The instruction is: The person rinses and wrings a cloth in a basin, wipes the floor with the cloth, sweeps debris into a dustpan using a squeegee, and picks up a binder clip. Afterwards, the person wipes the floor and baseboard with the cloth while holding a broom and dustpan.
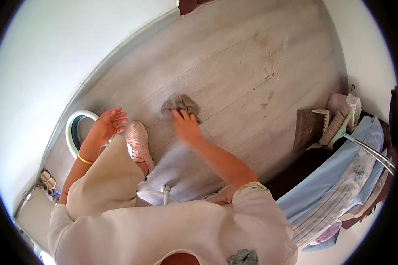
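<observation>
A crumpled grey-brown rag [181, 103] lies on the wood-look floor. My right hand [188, 128] presses down on it, fingers bent over its near edge and the arm stretched forward. My left hand [109, 125] is held out by my bent knee, palm partly turned up and fingers apart, with nothing in it. A yellow bracelet [85, 159] circles the left wrist. Just behind that hand stands a round basin [70, 128] with a pale rim, partly hidden by the hand and forearm. A pink sneaker [138, 143] on my foot is planted between the two hands.
Dirt marks and a loose string [274, 64] lie on the floor ahead. At right, a brush with a green head [340, 129] leans near a brown board [304, 128] and a comb [325, 119]. Blue and striped cloths [327, 190] hang nearby. A white wall [75, 44] borders the left.
</observation>
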The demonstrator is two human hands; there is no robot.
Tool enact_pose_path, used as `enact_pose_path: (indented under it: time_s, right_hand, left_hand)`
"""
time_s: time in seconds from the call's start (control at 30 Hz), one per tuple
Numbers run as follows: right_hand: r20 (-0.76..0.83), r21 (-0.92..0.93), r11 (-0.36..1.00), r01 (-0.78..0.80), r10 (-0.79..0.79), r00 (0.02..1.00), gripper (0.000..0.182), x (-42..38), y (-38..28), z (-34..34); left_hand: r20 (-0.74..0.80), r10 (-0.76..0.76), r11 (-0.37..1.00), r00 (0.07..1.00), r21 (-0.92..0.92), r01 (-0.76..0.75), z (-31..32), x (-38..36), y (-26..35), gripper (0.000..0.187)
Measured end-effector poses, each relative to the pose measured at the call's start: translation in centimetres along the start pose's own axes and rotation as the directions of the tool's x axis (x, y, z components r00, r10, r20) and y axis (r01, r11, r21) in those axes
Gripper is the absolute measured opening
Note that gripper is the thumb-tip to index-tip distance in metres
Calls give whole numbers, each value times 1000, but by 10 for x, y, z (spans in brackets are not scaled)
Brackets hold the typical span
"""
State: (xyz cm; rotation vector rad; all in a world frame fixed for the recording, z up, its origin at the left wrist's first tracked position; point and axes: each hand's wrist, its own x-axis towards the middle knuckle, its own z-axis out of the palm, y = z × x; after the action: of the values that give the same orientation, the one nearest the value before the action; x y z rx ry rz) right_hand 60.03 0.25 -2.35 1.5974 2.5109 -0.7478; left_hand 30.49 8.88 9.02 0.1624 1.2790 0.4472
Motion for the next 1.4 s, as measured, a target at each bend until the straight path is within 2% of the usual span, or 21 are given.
enact_pose_path:
  time_s: [0.13, 0.2, 0.37, 0.4, 0.43, 0.47, 0.5, 0.53, 0.63, 0.7, 0.77, 0.8, 0.83, 0.9, 1.03, 1.07, 1.13, 1.27, 1.33, 1.37, 1.4]
  right_hand:
    - [-43, -320, 891, -323, 327, 944, 40, 58, 89, -40]
    - [-434, -55, 860, -508, 438, 788, 41, 78, 166, -49]
    - [-227, 681, 607, -409, 706, 671, 39, 45, 156, -85]
    - [-330, -39, 929, -369, 336, 882, 43, 15, 118, -85]
    - [-296, 381, 853, -357, 479, 826, 24, -11, 82, -58]
    - [-5, 589, 656, -472, 587, 810, 25, -38, 44, -51]
    - [100, 537, 667, -516, 557, 824, 29, -68, 12, -14]
    - [88, -9, 995, -99, 99, 991, 31, -101, -7, 7]
    - [-54, 97, 995, -15, 20, 998, 39, -118, 3, 28]
    - [137, 314, 808, -499, 481, 866, 36, -86, 34, 19]
    - [-134, -44, 938, -344, 336, 932, 35, -54, 101, 9]
    - [-98, 184, 844, -505, 527, 844, 34, -34, 124, -39]
    - [-281, -133, 855, -500, 452, 847, 32, -18, 161, -39]
    - [-396, 38, 785, -619, 580, 712, 30, 1, 216, -66]
    - [-256, 680, 584, -443, 756, 602, 37, -41, 165, -90]
    - [-343, 557, 661, -503, 735, 585, 40, -68, 125, -69]
    - [149, 503, 582, -639, 670, 727, 31, -112, 64, -27]
    - [-235, 278, 878, -389, 455, 859, 30, -184, 28, 91]
    - [55, 367, 769, -523, 543, 838, 33, -149, 64, 16]
    - [-54, -26, 919, -392, 391, 919, 36, -136, 101, 47]
    - [-224, -40, 891, -453, 434, 873, 40, -110, 146, 12]
  left_hand:
    - [-7, 3, 1000, 1000, 14, -3, 4, -10, -4, 38]
    - [-8, 6, 999, 1000, 44, -6, 6, -11, -6, 38]
    - [27, 13, 996, 1000, 87, -15, 20, -11, -8, 39]
    - [24, -1, 997, 1000, 83, -1, 20, -9, -10, 39]
    - [17, -11, 997, 1000, 79, 10, 21, -8, -11, 40]
    - [21, -10, 996, 1000, 90, 8, 22, -7, -12, 40]
    - [24, -9, 995, 1000, 102, 6, 22, -6, -12, 41]
    - [24, -5, 993, 1000, 117, 2, 23, -6, -12, 41]
    - [23, -9, 992, 1000, 126, 6, 23, -6, -14, 42]
    - [-30, -17, 987, 999, 159, 21, 27, -13, -15, 37]
    - [-57, -20, 982, 998, 187, 30, 30, -17, -17, 38]
    - [-59, -22, 980, 998, 197, 33, 27, -18, -20, 40]
    - [-55, -17, 978, 998, 206, 28, 27, -16, -20, 43]
    - [0, 0, 981, 1000, 196, 0, 30, -15, -19, 42]
    - [-40, -24, 983, 999, 178, 30, 42, -21, -22, 39]
    - [-41, -31, 984, 999, 173, 38, 41, -20, -23, 40]
    - [-48, -43, 985, 998, 168, 51, 36, -20, -25, 41]
    - [-81, 31, 950, 996, 313, -4, 39, -27, -24, 40]
    - [-47, 56, 942, 997, 334, -37, 29, -31, -28, 39]
    - [-71, 55, 935, 996, 353, -27, 31, -32, -31, 38]
    - [-90, 59, 928, 994, 371, -21, 35, -34, -33, 37]
